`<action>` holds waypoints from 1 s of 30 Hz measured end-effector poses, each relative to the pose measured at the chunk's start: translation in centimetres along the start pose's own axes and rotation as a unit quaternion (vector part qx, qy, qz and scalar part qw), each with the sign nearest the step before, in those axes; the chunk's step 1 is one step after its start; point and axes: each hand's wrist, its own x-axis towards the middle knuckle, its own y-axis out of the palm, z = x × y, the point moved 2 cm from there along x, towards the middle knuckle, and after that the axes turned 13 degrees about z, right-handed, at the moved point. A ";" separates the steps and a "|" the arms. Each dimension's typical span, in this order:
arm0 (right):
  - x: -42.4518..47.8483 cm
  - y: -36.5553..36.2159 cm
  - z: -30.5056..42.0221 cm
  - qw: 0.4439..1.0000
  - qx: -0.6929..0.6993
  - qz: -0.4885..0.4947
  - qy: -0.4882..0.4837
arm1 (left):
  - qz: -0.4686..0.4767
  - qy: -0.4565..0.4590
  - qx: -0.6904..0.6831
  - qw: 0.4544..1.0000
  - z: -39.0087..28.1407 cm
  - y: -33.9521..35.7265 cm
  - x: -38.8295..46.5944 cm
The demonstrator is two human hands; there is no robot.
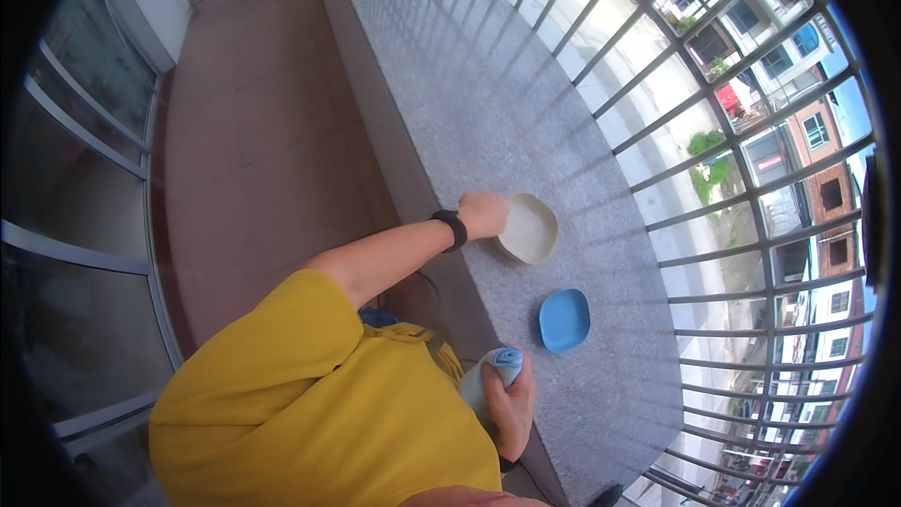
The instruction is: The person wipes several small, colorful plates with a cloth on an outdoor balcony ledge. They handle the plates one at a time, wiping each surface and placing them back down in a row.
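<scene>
My left hand (484, 215), with a black band at its wrist, grips the near rim of a beige, rounded shallow dish (533, 229) over the grey stone ledge; its fingertips are partly hidden. Whether the dish rests fully on the stone cannot be told. A smaller blue dish (564, 320) with rounded corners sits on the ledge, apart from the beige one and touched by neither hand. Close to my body, at the ledge's near edge, my right hand (514, 405) is closed around a rolled light-blue cloth (484, 380), whose spiral end shows.
The speckled stone ledge (486, 105) runs along metal railing bars (757, 211), which cast striped shadows on it. Beyond lie a street and buildings. Reddish floor tiles (260, 113) and framed glass panels (77, 176) are on the left. A small dark object (605, 495) lies at the ledge's bottom end.
</scene>
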 end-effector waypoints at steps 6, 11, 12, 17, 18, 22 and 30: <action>0.3 0.6 0.5 1.000 0.004 -0.002 0.007 | -0.028 0.050 0.023 0.998 0.0 -1.2 0.1; 0.4 0.9 0.9 1.000 0.012 -0.002 0.015 | -0.046 0.049 -0.016 0.998 0.1 -1.1 0.3; 0.4 0.9 1.2 1.000 0.010 -0.002 0.018 | -0.047 0.047 -0.022 0.998 0.3 -1.0 0.4; 0.7 1.1 1.7 0.999 -0.006 0.000 0.034 | -0.021 0.037 -0.030 0.999 0.4 -1.1 0.6; 0.7 1.2 1.9 0.999 -0.009 -0.003 0.035 | -0.015 0.035 -0.037 0.999 0.5 -1.1 0.7; 0.7 1.7 2.7 0.999 -0.015 -0.008 0.030 | -0.013 0.046 -0.042 0.998 0.5 -1.6 0.4; 0.9 2.8 4.5 0.998 0.051 -0.037 0.030 | -0.108 0.120 -0.043 0.986 0.5 -2.5 -0.5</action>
